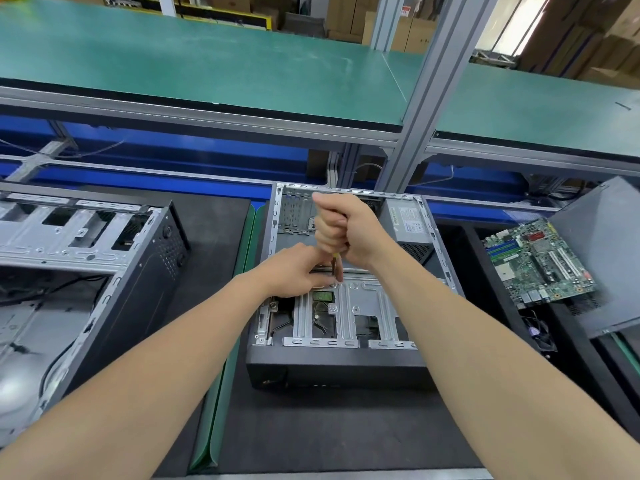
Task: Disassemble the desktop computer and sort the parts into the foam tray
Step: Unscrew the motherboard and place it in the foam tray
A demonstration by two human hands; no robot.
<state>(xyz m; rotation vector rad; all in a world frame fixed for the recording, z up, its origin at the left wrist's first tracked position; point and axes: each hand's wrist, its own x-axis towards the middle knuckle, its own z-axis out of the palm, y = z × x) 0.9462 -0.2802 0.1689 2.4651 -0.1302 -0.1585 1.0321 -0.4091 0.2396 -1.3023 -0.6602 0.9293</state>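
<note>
Green worktops (207, 64) fill the upper frame; on black matting at centre lies the opened desktop computer (367, 301). The right grip (341, 230) is fisted round an upright screwdriver (335, 266), and the left grip (298, 275) pinches its shaft low down. A motherboard (540, 261) lies in the foam tray (464, 244) at right.

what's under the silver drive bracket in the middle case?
Through cutouts in the drive bracket: a green circuit board and dark cables. The rest is hidden by its metal and the left hand.
</note>
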